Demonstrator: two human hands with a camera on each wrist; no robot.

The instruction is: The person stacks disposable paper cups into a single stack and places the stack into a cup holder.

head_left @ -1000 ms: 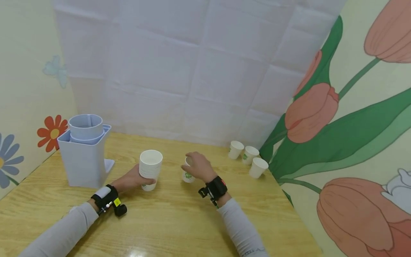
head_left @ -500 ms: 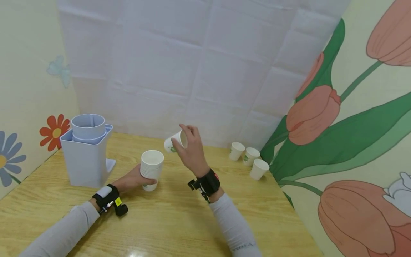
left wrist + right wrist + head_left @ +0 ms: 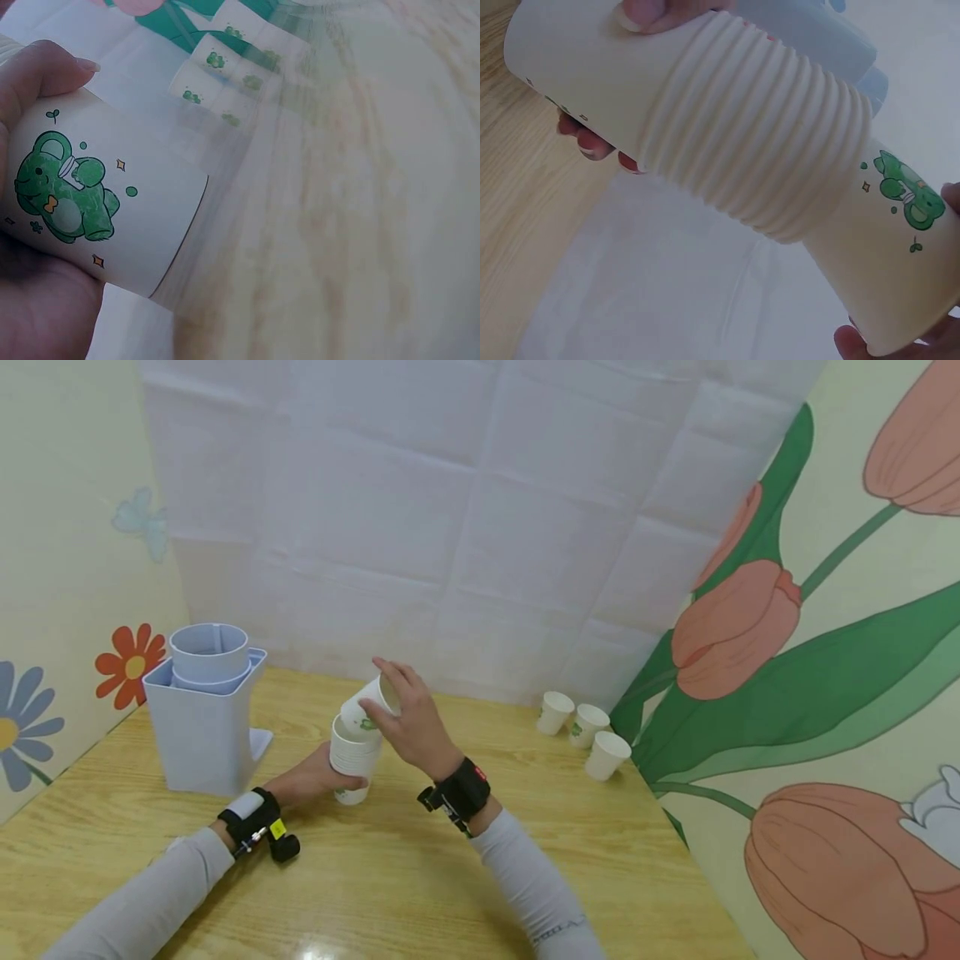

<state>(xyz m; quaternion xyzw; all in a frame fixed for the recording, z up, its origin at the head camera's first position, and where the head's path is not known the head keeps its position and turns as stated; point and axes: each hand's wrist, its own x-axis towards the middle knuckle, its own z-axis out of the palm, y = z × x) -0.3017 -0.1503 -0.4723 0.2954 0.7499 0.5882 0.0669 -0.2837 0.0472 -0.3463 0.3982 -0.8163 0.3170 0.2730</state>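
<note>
My left hand (image 3: pixel 311 778) grips a stack of white paper cups (image 3: pixel 355 752) low on its side, standing upright on the table. In the left wrist view a green bear print shows on the stack's lowest cup (image 3: pixel 142 195), between thumb and palm. Above, my right hand (image 3: pixel 415 722) holds a single paper cup (image 3: pixel 358 712) by its rim end, tilted with its base down into the mouth of the stack. The right wrist view shows this cup (image 3: pixel 900 270) meeting the stack's many ridged rims (image 3: pixel 757 127), with right fingertips (image 3: pixel 851 343) at its far end.
At the left stands a pale blue square container (image 3: pixel 202 735) with a round blue cylinder (image 3: pixel 210 652) in its top. Three paper cups (image 3: pixel 589 727) stand at the table's right edge, by the tulip-printed wall (image 3: pixel 825 677). A white sheet (image 3: pixel 390 527) hangs behind the wooden table (image 3: pixel 420 877).
My right hand has picked up the single cup from the table, tilted it and carried it left to the stack's mouth. The left hand and stack have stayed in place.
</note>
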